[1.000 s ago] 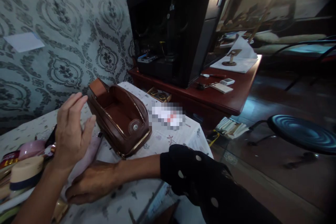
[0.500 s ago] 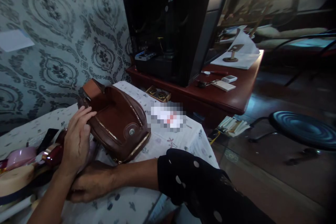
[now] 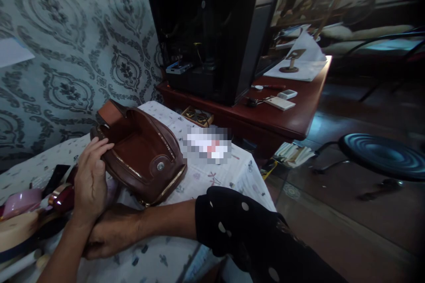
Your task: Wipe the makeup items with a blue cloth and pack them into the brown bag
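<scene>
A brown leather bag [image 3: 142,154] with gold zips lies unzipped on a white patterned tablecloth [image 3: 212,177]. My left hand [image 3: 89,181] rests on the bag's near left edge, its fingers curved together over the rim. My right hand [image 3: 113,232] lies on the cloth just below, crossing under my left wrist. Its fingers curl inward and what they hold is hidden. A black dotted sleeve [image 3: 245,234] covers my right forearm. A pale pinkish piece [image 3: 113,185] shows between my left hand and the bag.
Small items crowd the table's left end: a dark red tube [image 3: 63,196], a pink tin [image 3: 20,201], a black flat thing [image 3: 56,174]. Behind stand a red-brown cabinet [image 3: 282,119] with a black TV [image 3: 212,31]. A round stool [image 3: 381,159] is on the floor at right.
My left hand came down from above the table and settled on the bag's left edge. The view has shifted slightly. My right hand has stayed in place.
</scene>
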Demonstrator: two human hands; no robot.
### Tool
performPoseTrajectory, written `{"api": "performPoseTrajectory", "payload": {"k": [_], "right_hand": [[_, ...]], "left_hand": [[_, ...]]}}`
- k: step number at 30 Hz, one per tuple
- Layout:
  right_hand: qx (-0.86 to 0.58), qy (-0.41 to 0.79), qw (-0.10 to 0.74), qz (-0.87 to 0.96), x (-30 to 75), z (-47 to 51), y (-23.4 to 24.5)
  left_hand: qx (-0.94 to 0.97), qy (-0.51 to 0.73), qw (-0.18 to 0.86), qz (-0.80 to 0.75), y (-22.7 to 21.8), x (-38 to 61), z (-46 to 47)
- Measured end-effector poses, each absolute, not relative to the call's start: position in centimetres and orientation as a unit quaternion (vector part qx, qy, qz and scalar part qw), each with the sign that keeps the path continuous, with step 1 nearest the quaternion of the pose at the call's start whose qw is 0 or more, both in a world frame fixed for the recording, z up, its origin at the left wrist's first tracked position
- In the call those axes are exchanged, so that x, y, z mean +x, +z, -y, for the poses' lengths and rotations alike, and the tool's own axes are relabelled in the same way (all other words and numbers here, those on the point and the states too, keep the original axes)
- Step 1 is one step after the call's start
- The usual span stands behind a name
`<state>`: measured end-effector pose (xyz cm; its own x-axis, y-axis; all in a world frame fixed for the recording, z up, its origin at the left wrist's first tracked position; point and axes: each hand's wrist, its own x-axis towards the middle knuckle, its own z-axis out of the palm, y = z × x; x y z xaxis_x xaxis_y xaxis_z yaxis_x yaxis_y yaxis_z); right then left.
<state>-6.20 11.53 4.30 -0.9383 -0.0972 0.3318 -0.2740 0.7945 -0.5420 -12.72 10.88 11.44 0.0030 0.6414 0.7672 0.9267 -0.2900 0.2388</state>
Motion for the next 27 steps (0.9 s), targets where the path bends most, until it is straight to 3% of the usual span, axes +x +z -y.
{"api": "performPoseTrajectory", "payload": {"k": [8, 10, 12, 16, 20, 27], "right_hand": [[0.147, 0.218, 0.101, 0.96, -2.3, -11.1, 7.0], [0.202, 0.227, 0.091, 0.948, 1.1, -11.1, 8.2], [0.203, 0.28, 0.134, 0.929, 5.5, -11.8, 9.4], [0.054, 0.423, 0.201, 0.882, 15.2, -16.3, 11.7], [-0.173, 0.339, 0.288, 0.879, 21.6, -24.1, 12.5], [-0.191, 0.256, 0.172, 0.932, 22.9, -31.3, 9.9]], "left_hand": [[-0.693, -0.405, 0.165, 0.573, 11.4, -13.1, -10.8], [-0.694, -0.406, 0.166, 0.571, 11.5, -13.0, -10.7], [-0.693, -0.41, 0.164, 0.57, 11.5, -12.9, -10.7], [-0.685, -0.418, 0.163, 0.574, 11.4, -12.7, -10.7], [-0.676, -0.43, 0.161, 0.577, 11.2, -12.3, -10.9], [-0.672, -0.427, 0.168, 0.581, 11.2, -12.1, -10.8]]}}
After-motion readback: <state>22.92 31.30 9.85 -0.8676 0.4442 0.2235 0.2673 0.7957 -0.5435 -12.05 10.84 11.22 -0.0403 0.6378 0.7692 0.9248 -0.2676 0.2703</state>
